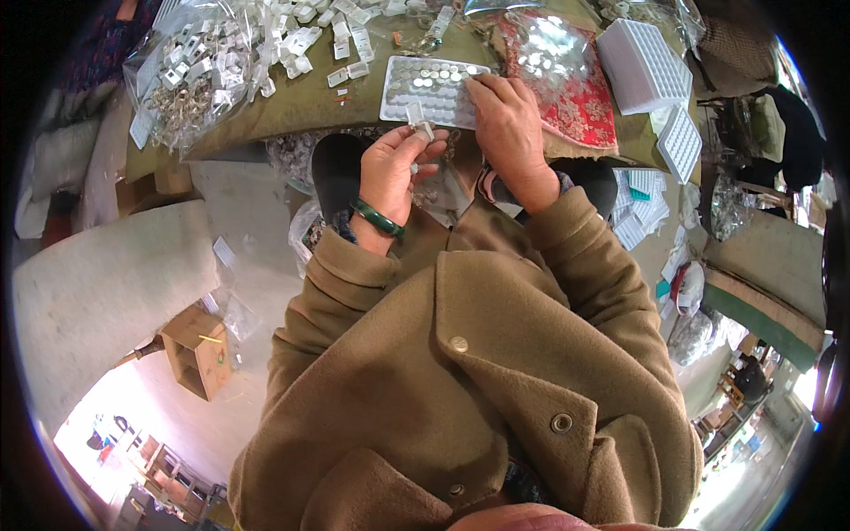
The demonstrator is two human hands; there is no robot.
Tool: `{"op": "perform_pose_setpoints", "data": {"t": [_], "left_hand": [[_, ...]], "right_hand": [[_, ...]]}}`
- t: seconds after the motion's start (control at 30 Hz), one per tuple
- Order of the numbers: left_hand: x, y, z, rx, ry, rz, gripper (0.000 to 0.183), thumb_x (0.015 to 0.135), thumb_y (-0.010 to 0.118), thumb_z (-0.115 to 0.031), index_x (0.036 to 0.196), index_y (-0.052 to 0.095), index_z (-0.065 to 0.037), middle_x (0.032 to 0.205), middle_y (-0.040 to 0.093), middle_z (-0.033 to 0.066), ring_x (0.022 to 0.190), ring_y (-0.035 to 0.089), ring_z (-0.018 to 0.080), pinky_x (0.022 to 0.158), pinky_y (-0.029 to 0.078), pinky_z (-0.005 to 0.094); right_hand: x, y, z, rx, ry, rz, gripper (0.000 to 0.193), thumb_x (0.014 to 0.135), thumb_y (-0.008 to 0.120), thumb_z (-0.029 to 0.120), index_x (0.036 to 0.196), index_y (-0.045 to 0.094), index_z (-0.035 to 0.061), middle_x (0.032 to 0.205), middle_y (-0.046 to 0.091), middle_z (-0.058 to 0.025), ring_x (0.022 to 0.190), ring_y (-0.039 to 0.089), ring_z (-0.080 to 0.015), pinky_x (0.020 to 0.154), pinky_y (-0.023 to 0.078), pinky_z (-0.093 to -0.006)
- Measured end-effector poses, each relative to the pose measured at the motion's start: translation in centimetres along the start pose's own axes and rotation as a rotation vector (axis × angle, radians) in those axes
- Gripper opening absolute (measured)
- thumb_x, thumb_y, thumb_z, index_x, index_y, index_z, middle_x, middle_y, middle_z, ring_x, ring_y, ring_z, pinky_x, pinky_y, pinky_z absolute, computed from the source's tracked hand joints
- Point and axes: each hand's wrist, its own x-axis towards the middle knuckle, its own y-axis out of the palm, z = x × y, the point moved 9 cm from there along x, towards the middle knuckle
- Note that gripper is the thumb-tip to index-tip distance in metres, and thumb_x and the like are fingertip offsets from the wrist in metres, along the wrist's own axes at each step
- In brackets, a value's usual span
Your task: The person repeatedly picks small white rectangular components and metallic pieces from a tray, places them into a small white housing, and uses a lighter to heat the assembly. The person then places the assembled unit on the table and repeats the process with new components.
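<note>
My left hand [390, 170] is closed on a small clear-and-white plastic case [418, 115], its lid standing up, held just in front of the table edge. To its right, my right hand [510, 124] reaches over the right end of a white tray [390, 99], fingers bent and fingertips down at its surface. Whatever those fingertips may pinch is hidden. The tray has rows of round pockets, and silvery button cells [432, 74] sit in the far rows. A dark green bangle [379, 218] circles my left wrist.
At the back left, a clear bag [190, 75] bulges with small plastic cases, and more loose cases [301, 44] are heaped beside it. A red patterned cloth [580, 111] lies right of the tray under a clear bag of shiny discs [551, 49]. Stacked white trays [642, 71] stand farther right.
</note>
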Motion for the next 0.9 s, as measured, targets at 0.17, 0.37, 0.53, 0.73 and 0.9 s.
{"op": "perform_pose_setpoints", "data": {"t": [0.17,0.37,0.53,0.73,0.9], "left_hand": [[0.5,-1.0,-0.8,-0.069,0.018,-0.06,0.019,0.097,0.061,-0.016,0.112,0.066,-0.006,0.108,0.072,0.005,0.093,0.067,0.0087,0.069,0.051,0.02],[0.2,-1.1,-1.0,-0.06,0.045,-0.059,0.02,0.097,0.061,-0.018,0.112,0.065,-0.006,0.107,0.072,0.0052,0.093,0.067,0.0089,0.068,0.051,0.0201],[0.0,-0.2,-0.6,-0.041,0.02,-0.005,0.021,0.097,0.061,-0.021,0.113,0.065,-0.006,0.108,0.072,0.0055,0.093,0.067,0.0092,0.069,0.051,0.02],[-0.1,0.1,-0.9,-0.069,0.025,0.056,0.022,0.098,0.059,-0.018,0.115,0.064,-0.005,0.112,0.071,0.0071,0.098,0.068,0.0103,0.07,0.052,0.0203],[-0.1,-0.1,-1.3,-0.035,0.048,0.026,0.022,0.098,0.057,-0.015,0.117,0.062,-0.004,0.113,0.071,0.0073,0.099,0.067,0.0107,0.072,0.052,0.0212]], "right_hand": [[-0.2,0.9,0.8,0.123,-0.011,0.079,0.026,0.076,0.061,0.003,0.101,0.07,0.0055,0.102,0.066,-0.0087,0.092,0.061,-0.03,0.082,0.049,-0.0399],[0.5,1.4,1.2,0.243,0.0,0.079,0.021,0.078,0.06,0.003,0.098,0.068,0.0049,0.098,0.064,-0.0105,0.091,0.062,-0.0328,0.081,0.05,-0.0417],[0.6,1.4,0.8,0.2,0.02,0.136,0.017,0.077,0.062,0.003,0.093,0.066,0.0053,0.093,0.063,-0.0112,0.09,0.062,-0.0334,0.079,0.05,-0.0428],[1.2,-0.1,-1.4,0.234,0.152,0.077,0.016,0.082,0.069,0.005,0.098,0.066,0.004,0.089,0.064,-0.012,0.081,0.064,-0.0313,0.069,0.052,-0.0363],[1.4,-0.2,-1.9,0.346,0.276,0.072,0.016,0.084,0.069,0.011,0.1,0.069,0.007,0.088,0.067,-0.0141,0.082,0.066,-0.0356,0.07,0.053,-0.0415]]}}
